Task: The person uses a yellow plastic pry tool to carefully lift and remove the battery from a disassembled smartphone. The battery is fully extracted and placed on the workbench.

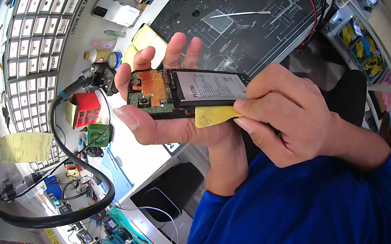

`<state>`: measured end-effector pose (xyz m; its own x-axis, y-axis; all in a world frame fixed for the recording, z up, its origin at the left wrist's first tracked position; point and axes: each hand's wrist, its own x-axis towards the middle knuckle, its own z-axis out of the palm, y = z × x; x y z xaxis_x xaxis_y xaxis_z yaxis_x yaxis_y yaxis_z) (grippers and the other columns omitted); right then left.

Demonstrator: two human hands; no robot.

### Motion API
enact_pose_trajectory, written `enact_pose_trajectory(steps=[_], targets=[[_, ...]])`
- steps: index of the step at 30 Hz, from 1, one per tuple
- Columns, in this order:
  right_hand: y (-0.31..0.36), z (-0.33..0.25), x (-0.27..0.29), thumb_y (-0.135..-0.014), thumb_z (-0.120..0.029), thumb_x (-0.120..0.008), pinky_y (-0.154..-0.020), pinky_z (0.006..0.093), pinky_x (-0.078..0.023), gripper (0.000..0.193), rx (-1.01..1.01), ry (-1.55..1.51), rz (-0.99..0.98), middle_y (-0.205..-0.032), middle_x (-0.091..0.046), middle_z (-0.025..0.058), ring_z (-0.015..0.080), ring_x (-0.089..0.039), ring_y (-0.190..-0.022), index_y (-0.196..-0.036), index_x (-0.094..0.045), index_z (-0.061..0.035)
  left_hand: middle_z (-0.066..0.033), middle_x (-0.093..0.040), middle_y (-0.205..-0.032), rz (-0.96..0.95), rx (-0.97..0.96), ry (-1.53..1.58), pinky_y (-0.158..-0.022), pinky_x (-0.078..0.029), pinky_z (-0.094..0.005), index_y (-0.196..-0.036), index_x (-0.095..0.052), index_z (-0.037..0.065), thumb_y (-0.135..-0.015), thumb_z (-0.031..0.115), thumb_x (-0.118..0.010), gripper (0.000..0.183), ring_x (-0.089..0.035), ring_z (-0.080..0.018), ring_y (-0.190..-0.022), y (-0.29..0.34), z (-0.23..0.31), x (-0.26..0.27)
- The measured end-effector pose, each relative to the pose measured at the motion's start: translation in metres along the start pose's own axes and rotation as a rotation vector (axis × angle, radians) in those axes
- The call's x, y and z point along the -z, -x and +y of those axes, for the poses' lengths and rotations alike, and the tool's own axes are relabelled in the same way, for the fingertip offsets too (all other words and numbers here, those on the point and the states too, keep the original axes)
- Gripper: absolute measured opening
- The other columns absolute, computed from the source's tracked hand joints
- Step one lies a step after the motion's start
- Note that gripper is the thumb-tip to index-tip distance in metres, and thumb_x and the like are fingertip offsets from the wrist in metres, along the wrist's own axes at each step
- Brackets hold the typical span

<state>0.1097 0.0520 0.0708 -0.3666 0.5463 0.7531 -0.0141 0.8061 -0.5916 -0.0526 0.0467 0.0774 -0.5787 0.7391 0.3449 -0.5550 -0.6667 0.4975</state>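
Right grip (288, 113), opened phone (195, 88) across left grip (176, 131)

The left hand (176, 129) holds an opened phone (153, 85); the right hand (293, 115) pinches a yellow piece (211, 115) — beyond these grips lies a black mat (196, 28).

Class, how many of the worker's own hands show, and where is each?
2. The left hand supports the opened phone from below; the right hand pinches a yellow tool at its edge. The phone partly hides the left.

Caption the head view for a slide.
Left hand cradles an opened phone, battery exposed; right hand pinches a flat yellow piece beside it.
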Motion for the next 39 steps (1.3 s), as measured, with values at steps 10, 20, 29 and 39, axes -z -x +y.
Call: enact_pose_trajectory(steps=[10, 20, 29, 39], targets=[[-0.005, -0.006, 0.005, -0.077, 0.009, -0.078, -0.046, 0.0311, -0.046, 0.018, 0.011, 0.014, -0.023, -0.083, -0.062, 0.0102, 0.02, -0.06, -0.058, -0.092, -0.071, 0.0034, -0.0205, -0.061, -0.133, -0.072, -0.072, 0.01, -0.091, -0.069, -0.0605, -0.137, -0.054, 0.013, -0.109, 0.06, -0.045, 0.056, -0.072, -0.05, -0.115, 0.006, -0.006, 0.003], [-0.001, -0.004, -0.005, -0.072, -0.002, -0.075, -0.047, 0.0304, -0.046, 0.02, 0.114, 0.092, 0.025, -0.086, -0.059, 0.0081, 0.0186, -0.059, -0.061, -0.091, -0.069, 0.0019, -0.0181, -0.064, -0.132, -0.066, -0.005, 0.028, -0.089, -0.069, -0.0595, -0.137, -0.053, 0.017, -0.109, 0.063, -0.042, 0.055, -0.073, -0.0483, -0.114, 0.011, -0.005, -0.002], [-0.001, 0.0, -0.01, -0.066, -0.012, -0.073, -0.046, 0.0288, -0.044, 0.023, 0.158, 0.144, 0.04, -0.086, -0.057, 0.0057, 0.0168, -0.056, -0.062, -0.086, -0.067, -0.0018, -0.0167, -0.063, -0.131, -0.072, -0.019, 0.081, -0.091, -0.068, -0.0594, -0.139, -0.051, 0.018, -0.109, 0.065, -0.041, 0.057, -0.074, -0.0475, -0.113, 0.012, -0.007, -0.001], [-0.006, -0.001, 0.011, -0.071, 0.0, -0.079, -0.051, 0.0322, -0.044, 0.023, 0.21, 0.107, -0.034, -0.086, -0.063, 0.008, 0.0238, -0.058, -0.067, -0.093, -0.074, 0.0034, -0.0166, -0.059, -0.14, -0.096, -0.138, 0.014, -0.107, -0.058, -0.0666, -0.142, -0.049, 0.018, -0.11, 0.065, -0.043, 0.057, -0.069, -0.0503, -0.122, 0.017, -0.013, -0.005]])
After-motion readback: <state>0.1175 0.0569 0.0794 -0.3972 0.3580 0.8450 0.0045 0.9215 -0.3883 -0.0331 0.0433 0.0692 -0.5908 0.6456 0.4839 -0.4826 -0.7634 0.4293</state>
